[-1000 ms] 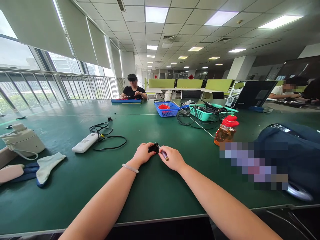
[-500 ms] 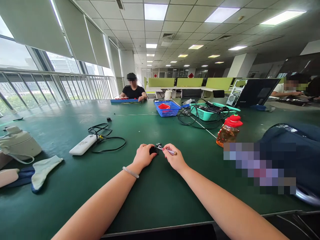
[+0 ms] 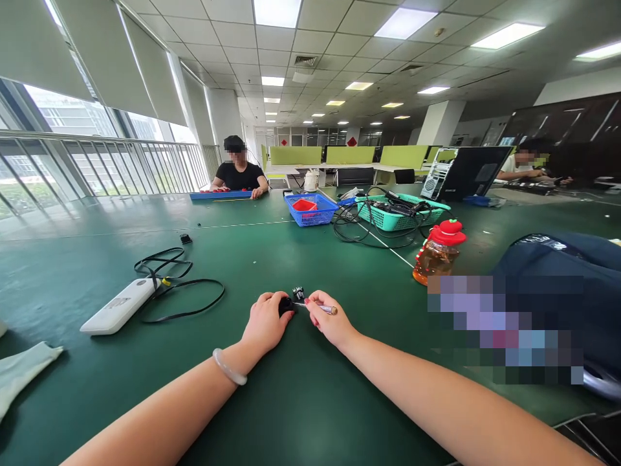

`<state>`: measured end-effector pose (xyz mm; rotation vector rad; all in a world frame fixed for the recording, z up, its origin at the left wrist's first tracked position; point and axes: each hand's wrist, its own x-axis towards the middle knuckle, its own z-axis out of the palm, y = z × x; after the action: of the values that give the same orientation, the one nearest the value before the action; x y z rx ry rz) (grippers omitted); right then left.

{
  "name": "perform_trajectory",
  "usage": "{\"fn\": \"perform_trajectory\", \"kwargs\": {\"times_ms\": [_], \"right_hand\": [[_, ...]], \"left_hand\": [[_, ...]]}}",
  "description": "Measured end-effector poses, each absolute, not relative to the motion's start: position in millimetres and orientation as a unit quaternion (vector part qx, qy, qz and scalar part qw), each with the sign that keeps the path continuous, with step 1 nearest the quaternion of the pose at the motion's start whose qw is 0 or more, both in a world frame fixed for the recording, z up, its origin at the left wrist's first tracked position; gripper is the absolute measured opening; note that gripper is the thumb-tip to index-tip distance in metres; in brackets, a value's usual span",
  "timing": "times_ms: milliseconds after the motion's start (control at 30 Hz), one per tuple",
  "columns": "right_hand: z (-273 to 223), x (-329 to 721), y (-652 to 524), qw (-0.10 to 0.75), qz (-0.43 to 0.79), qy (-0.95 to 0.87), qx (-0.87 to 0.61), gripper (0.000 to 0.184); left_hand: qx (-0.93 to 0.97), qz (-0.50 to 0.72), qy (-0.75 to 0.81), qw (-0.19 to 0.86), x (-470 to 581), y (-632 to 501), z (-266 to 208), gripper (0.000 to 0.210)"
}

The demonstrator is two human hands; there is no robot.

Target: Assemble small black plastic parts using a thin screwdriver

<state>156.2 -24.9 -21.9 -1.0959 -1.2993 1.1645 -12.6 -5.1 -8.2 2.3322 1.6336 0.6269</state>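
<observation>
My left hand [image 3: 266, 321] is closed around a small black part [image 3: 286, 305], which rests on the green table; the fingers cover much of it. My right hand [image 3: 330, 318] grips a slim screwdriver [image 3: 328, 310] with a shiny handle and a brownish end. Its thin shaft points left, and the tip is at or against the black part; whether it sits in a screw is too small to tell. Just beyond the two hands lies a small black-and-silver piece [image 3: 298, 293], apart from the fingers.
On the left lie a white power bank [image 3: 119, 307] and its black cable. Farther back are a blue basket [image 3: 310, 217] and a green basket [image 3: 395, 221] of cables. A red-capped bottle [image 3: 439, 252] and a dark bag [image 3: 567, 259] stand right. A person [image 3: 239, 171] sits across.
The camera view has turned right and tilted a little, so things on the left slide leftward. Both hands keep their holds, with the screwdriver tip still at the black part.
</observation>
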Motion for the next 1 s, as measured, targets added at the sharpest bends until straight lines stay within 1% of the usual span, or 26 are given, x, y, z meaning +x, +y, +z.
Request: {"fn": "perform_trajectory", "kwargs": {"times_ms": [233, 333, 433, 600, 700, 867, 933, 1000], "right_hand": [[-8.5, 162.2, -15.3, 0.511, 0.563, -0.458, -0.460, 0.038], [-6.5, 166.1, -10.7, 0.518, 0.578, -0.436, -0.456, 0.041], [-7.4, 169.3, -11.9, 0.516, 0.585, -0.444, -0.441, 0.041], [-9.1, 172.5, -20.4, 0.502, 0.581, -0.501, -0.400, 0.034], [-9.8, 173.4, -23.8, 0.489, 0.552, -0.544, -0.401, 0.037], [-7.4, 176.2, -28.4, 0.447, 0.459, -0.631, -0.438, 0.043], [-4.5, 178.1, -30.3, 0.430, 0.411, -0.668, -0.448, 0.042], [-1.4, 180.1, -31.6, 0.423, 0.345, -0.699, -0.462, 0.037]], "left_hand": [[0.794, 0.215, 0.554, 0.128, -12.8, -0.6, -10.9, 0.031], [0.792, 0.216, 0.556, 0.133, -13.8, -0.3, -11.6, 0.031], [0.794, 0.212, 0.550, 0.149, -16.0, -1.3, -10.3, 0.035], [0.791, 0.204, 0.549, 0.178, -18.5, -3.7, -5.3, 0.041], [0.786, 0.209, 0.552, 0.183, -18.4, -4.7, -3.1, 0.042], [0.793, 0.229, 0.532, 0.189, -19.9, -4.9, -2.4, 0.042], [0.794, 0.231, 0.529, 0.191, -20.6, -4.5, -2.5, 0.042], [0.795, 0.232, 0.527, 0.191, -20.8, -4.2, -2.7, 0.042]]}}
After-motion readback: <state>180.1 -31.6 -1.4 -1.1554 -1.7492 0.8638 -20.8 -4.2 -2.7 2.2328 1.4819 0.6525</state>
